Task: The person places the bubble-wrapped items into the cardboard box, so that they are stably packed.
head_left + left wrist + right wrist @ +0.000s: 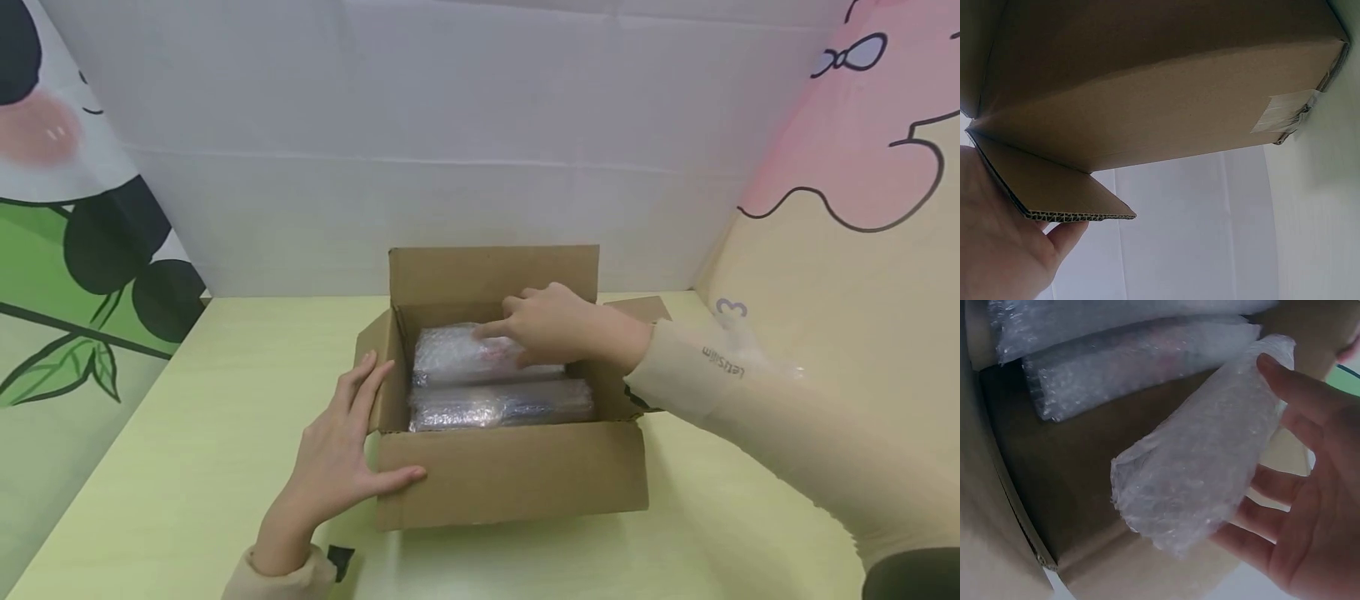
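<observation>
Your left hand (337,467) lies flat against the near left corner of the box (510,475), fingers straight and spread along the left flap (373,379), thumb pressed on the front wall. It presses the cardboard rather than gripping it. In the left wrist view the palm (997,250) sits under the flap's corrugated edge (1079,215), and a strip of tape (1285,112) shows on the far corner of the box.

Your right hand (555,325) is reaching into the open box from the right, over the right flap (637,308). Its fingers are curled round a bubble-wrapped bundle (465,354) at the back of the box. The right wrist view shows this closely: the bundle (1204,462) rests on your fingers (1254,540), with one fingertip laid on its upper end, and it is tilted, one end higher than the other.

A second bundle (498,404) lies in front of the first, nearer to you, just behind the front wall. The two lie side by side, both running left to right; whether they touch I cannot tell. In the right wrist view more wrapped bundles (1135,362) lie on the box floor beyond the one you hold.

The box stands on the pale green worktop (187,467), roughly in its middle, with the back flap (495,275) upright. A white wall (450,150) closes off the rear, and printed cartoon panels (847,167) stand at either side.
</observation>
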Demonstrator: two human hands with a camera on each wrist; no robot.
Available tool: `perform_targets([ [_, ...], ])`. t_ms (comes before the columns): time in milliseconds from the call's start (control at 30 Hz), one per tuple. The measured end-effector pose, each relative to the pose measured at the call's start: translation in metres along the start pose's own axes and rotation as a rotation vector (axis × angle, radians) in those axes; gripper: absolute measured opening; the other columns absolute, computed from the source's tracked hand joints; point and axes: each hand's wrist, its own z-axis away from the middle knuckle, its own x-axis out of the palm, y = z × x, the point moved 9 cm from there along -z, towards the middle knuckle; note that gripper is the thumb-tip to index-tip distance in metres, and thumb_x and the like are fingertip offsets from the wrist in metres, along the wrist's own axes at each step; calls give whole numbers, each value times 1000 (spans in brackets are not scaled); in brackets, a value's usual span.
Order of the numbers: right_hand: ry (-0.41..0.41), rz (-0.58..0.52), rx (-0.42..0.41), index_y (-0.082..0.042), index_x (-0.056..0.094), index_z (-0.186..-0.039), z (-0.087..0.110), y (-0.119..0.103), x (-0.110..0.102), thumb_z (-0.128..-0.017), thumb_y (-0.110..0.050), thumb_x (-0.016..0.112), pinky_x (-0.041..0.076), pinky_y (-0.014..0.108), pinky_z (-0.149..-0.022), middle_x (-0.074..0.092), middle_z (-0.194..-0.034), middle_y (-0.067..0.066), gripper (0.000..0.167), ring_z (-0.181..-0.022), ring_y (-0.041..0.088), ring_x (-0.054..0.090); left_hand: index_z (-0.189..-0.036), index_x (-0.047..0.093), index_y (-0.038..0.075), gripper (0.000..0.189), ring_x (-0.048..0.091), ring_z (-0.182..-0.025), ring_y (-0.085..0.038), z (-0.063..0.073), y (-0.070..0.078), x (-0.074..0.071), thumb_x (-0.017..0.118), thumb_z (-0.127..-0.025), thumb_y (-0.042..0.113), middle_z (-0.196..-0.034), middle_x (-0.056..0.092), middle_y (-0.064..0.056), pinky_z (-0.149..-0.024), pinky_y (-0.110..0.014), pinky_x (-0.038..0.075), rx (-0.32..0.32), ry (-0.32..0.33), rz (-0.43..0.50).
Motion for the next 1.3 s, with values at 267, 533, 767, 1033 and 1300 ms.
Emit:
perform_targets([
  [267, -46, 15, -5, -38, 49, -140, -13, -4, 15, -82, -37, 75, 51, 39, -58, 64, -99, 4, 63, -73, 21, 59, -152, 28, 17, 118, 47, -70, -10, -1, 0, 1, 77, -58, 71, -154, 31, -12, -47, -18, 32, -1, -4, 2],
  [533, -96, 41, -1, -39, 46, -142, -20, -9, 23, -85, -34, 70, 51, 39, -57, 63, -97, 4, 62, -68, 20, 56, -152, 29, 17, 118, 52, -73, -13, -1, 0, 0, 78, -58, 69, -154, 30, -12, -48, -18, 33, -4, -6, 5],
  [767, -224, 45, 29, -44, 35, -147, -22, -9, 34, -85, -37, 71, 52, 38, -63, 62, -107, 5, 71, -72, 19, 54, -152, 29, 17, 118, 55, -76, -15, -1, 0, 0, 77, -59, 70, -154, 31, -13, -49, -19, 34, 2, -1, 3],
  [1033, -270, 20, 30, -46, 32, -148, -23, -9, 37, -88, -36, 69, 52, 37, -62, 60, -111, 5, 71, -72, 18, 53, -152, 29, 18, 118, 55, -76, -15, 0, -1, 1, 77, -59, 69, -154, 31, -12, -49, -19, 34, -2, -4, -1],
  [1300, -260, -83, 42, -42, 34, -147, -18, -1, 32, -88, -33, 69, 47, 33, -54, 61, -106, 1, 70, -71, 15, 49, -152, 28, 18, 118, 48, -69, -9, 0, -2, 1, 76, -59, 71, -154, 30, -12, -48, -18, 33, -3, -5, -5],
])
